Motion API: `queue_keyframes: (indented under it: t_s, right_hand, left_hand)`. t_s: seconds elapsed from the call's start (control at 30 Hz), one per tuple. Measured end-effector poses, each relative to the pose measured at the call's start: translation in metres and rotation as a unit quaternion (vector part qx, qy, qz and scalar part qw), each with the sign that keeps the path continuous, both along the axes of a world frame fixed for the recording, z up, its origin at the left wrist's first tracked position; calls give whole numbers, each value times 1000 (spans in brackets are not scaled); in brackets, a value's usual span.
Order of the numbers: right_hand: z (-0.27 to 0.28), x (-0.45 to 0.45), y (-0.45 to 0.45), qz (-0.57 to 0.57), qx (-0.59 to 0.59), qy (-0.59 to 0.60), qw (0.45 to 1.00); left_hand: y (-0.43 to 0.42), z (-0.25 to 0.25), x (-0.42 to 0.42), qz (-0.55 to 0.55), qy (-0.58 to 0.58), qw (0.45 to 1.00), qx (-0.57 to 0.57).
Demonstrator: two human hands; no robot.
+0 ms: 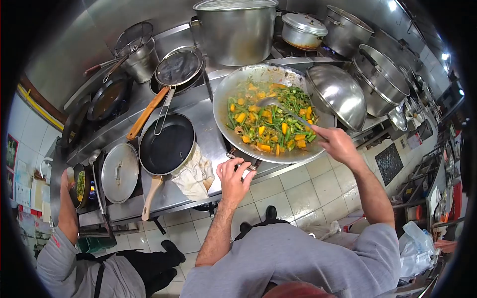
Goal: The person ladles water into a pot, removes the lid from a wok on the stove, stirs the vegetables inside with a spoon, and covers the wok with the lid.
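A wide metal wok (220, 119) holds green beans or similar green vegetables, orange pumpkin-like chunks and bits of meat. My right hand (338, 144) grips the handle of a large metal cooking spoon (293, 115), whose head is partly sunk in the food. At the wok's near left side, my left hand (234, 180) has its fingers curled at a dark metal loop handle (242, 162) just below the rim. Steam blurs the far left part of the food slightly.
Left of the wok are a black frying pan (166, 143), a cloth (191, 174), a flat lid (120, 173) and a strainer (179, 67). A large stockpot (236, 32) stands behind; a domed lid (338, 94) leans at right. A co-worker's hand (66, 180) is by a small pan (79, 186).
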State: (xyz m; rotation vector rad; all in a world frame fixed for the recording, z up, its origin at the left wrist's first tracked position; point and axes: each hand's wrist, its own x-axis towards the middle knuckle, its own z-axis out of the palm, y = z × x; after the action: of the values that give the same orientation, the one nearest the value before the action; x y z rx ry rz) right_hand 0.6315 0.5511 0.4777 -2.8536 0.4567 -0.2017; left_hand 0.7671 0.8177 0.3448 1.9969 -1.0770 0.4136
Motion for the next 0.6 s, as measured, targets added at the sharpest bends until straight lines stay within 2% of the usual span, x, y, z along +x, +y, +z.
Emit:
queue_keyframes:
  t_s: [0.03, 0.1, 0.13, 0.23, 0.3, 0.33, 0.37, 0.47, 0.6]
  right_hand:
    - [7, -12, -1, -3, -3, -1, 1000]
    - [16, -39, -2, -39, 85, -16, 996]
    - [20, -52, -3, -42, 85, -16, 995]
    - [39, -86, -1, -53, 56, 20, 997]
    - [58, -98, 5, -97, -15, 147, 984]
    - [61, -101, 7, -99, -13, 148, 984]
    - [65, -102, 6, -107, -60, 158, 980]
    - [48, -100, -2, -112, -113, 184, 970]
    - [-25, -61, -51, -79, -152, 149, 974]
  left_hand:
    - [-1, 3, 2, -3, -3, 1000, -2]
    - [-2, 3, 4, -14, -9, 1000, 6]
    - [-2, 5, 6, -17, -8, 1000, 6]
    - [-9, 7, 9, -39, -2, 999, 19]
    - [-12, 4, 11, -40, 2, 999, 19]
    - [-14, 1, 11, -43, 3, 999, 20]
    - [-20, -3, 14, -32, -1, 999, 26]
    - [-19, -8, 12, -23, -2, 998, 51]
    - [-22, -9, 9, -12, -1, 998, 58]
